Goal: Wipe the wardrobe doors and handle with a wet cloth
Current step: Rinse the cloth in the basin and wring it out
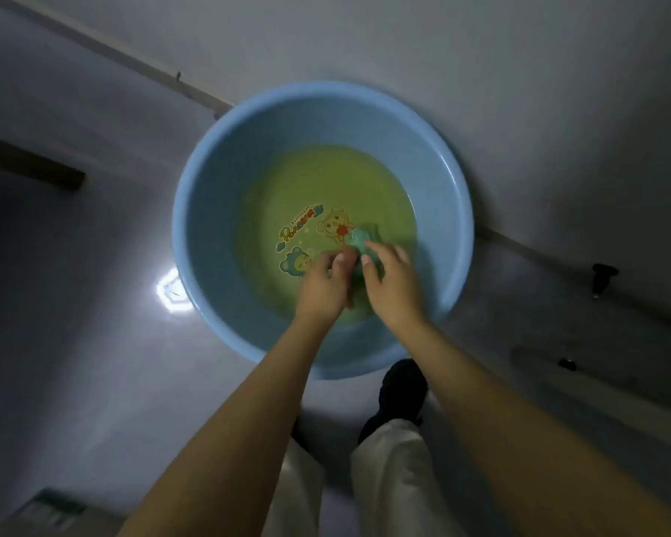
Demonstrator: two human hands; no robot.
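The step in hand looks like wetting the cloth (365,242): it sits bunched in the shallow water of a round, smooth blue plastic basin (210,180) on the floor. The left hand (324,282) and right hand (394,282) both curl their fingers around the soft green fabric. Next likely comes wringing it, then reaching the wardrobe, which is out of view.

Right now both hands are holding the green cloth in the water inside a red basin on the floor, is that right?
Not quite: the basin is blue, not red, as the head view shows. The rest stands: the left hand and right hand both hold the green cloth in the water, basin on the floor.
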